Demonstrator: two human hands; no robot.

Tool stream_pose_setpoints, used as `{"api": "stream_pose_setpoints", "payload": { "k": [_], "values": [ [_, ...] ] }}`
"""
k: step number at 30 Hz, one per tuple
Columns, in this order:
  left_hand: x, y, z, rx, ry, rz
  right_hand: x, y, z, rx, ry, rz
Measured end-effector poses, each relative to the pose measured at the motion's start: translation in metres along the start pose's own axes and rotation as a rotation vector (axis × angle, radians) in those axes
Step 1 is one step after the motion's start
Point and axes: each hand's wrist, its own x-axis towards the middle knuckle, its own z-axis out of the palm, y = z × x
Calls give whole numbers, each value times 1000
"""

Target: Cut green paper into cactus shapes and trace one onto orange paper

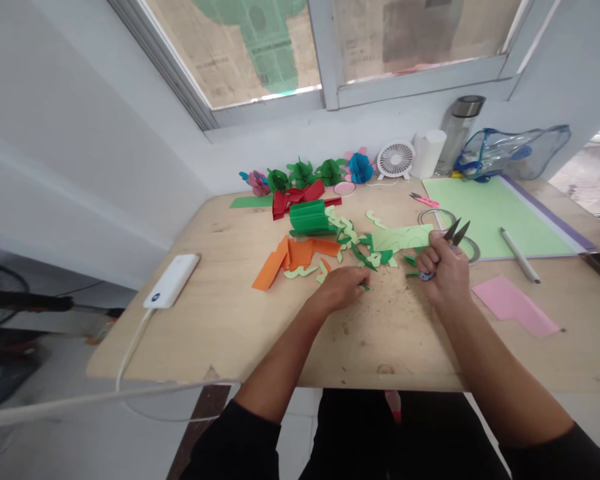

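Note:
My right hand (445, 267) is closed around a pair of scissors (457, 232), their blades parted and pointing up and away. The same hand is at the end of a pale green paper strip (397, 238) with curvy lines drawn on it, seemingly pinching it. Low over the table, my left hand (345, 288) has its fingers curled together, with a dark green paper scrap (365, 287) at the fingertips. Between and beyond the hands lie dark green scraps (363, 257) and wavy pale green cut-outs (347, 230).
Folded orange paper (297, 253), green paper (310, 217) and red paper (297, 198) lie left of centre. Paper flowers (303, 173) line the wall beside a small fan (396, 159). At right are a green sheet (480, 207), a pen (520, 255) and pink paper (515, 303). A white power bank (173, 280) sits left.

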Motion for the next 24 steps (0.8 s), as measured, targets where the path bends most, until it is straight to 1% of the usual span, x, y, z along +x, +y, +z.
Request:
{"api": "stream_pose_setpoints", "payload": {
  "k": [3, 5, 6, 8, 10, 12, 13, 14, 16, 18, 19, 21, 24],
  "values": [
    [-4, 4, 3, 29, 5, -32, 1, 0, -1, -6, -7, -3],
    [-4, 13, 3, 36, 29, -43, 0, -3, -1, -10, -7, -5],
    [-2, 19, 4, 28, 59, -41, 0, -5, -1, -11, -9, -11],
    [7, 38, 4, 5, 155, -29, 0, -12, 0, -9, -14, -41],
    [21, 58, 5, -2, 237, -35, 1, -20, 0, 6, -3, -108],
    [32, 74, 6, -42, 273, 20, 3, -29, -1, 3, 30, -173],
    [36, 79, 6, -65, 296, 43, 4, -32, -1, 6, 43, -193],
    [37, 80, 6, -85, 321, 38, 5, -35, -2, 8, 54, -209],
    [32, 75, 6, -92, 355, -32, 6, -37, -3, 5, 61, -202],
    [21, 63, 7, -44, 387, -156, 6, -36, -3, 3, 59, -174],
    [16, 57, 8, -11, 382, -211, 5, -35, -3, 8, 59, -164],
    [10, 47, 10, 62, 334, -254, 4, -32, -2, 29, 61, -170],
    [12, 41, 13, 176, 224, -231, 5, -29, -3, 17, 63, -184]
  ]
}}
